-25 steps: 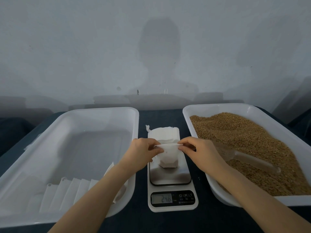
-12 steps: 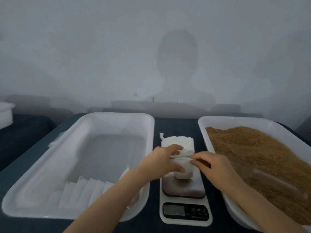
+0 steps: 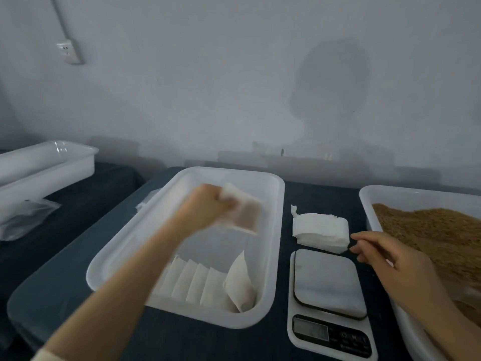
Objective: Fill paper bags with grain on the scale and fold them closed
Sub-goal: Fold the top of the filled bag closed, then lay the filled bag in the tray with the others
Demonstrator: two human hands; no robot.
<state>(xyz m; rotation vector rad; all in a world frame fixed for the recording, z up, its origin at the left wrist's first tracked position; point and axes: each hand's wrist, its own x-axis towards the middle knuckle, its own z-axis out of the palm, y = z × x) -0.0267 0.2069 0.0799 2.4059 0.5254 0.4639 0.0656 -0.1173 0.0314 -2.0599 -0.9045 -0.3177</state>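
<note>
My left hand (image 3: 208, 204) grips a filled white paper bag (image 3: 244, 213) and holds it above the large white tray (image 3: 276, 194) on the left; both are blurred. A row of filled, folded bags (image 3: 208, 282) lies at that tray's near end. The white kitchen scale (image 3: 329, 282) stands in the middle with a bare platform. Behind it lies a stack of flat paper bags (image 3: 320, 229). My right hand (image 3: 385, 259) hovers with loosely spread fingers just right of that stack, holding nothing. The grain tray (image 3: 429, 230) sits at the right.
A second white tray (image 3: 44, 168) and a clear plastic bag (image 3: 23, 220) sit on a dark surface at far left. The wall stands close behind the table. A socket (image 3: 69, 50) is mounted high on the wall.
The filled bag has left the scale: my left hand carried it left over the big tray. My right hand let go and moved right beside the bag stack. The camera turned left.
</note>
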